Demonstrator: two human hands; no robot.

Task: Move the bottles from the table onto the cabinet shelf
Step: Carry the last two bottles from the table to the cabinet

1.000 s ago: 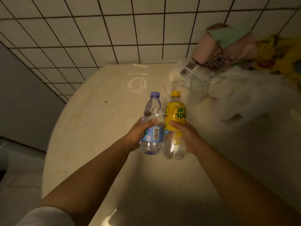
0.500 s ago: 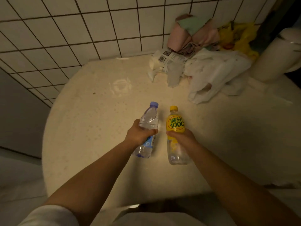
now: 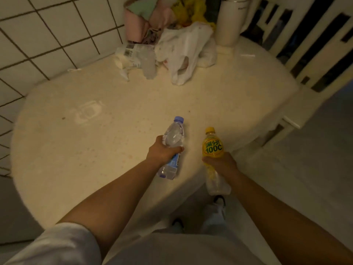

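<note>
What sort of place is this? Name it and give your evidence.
Probably a home kitchen or dining corner: a white tiled wall, a round table cluttered with plastic bags, and a wooden chair beside it.

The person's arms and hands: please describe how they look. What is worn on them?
Both forearms are bare. The left hand and the right hand wear no gloves, and I see no watch, ring or bracelet on them. A white sleeve covers the left upper arm and ends near the elbow. On the right arm no sleeve is in view.
</note>
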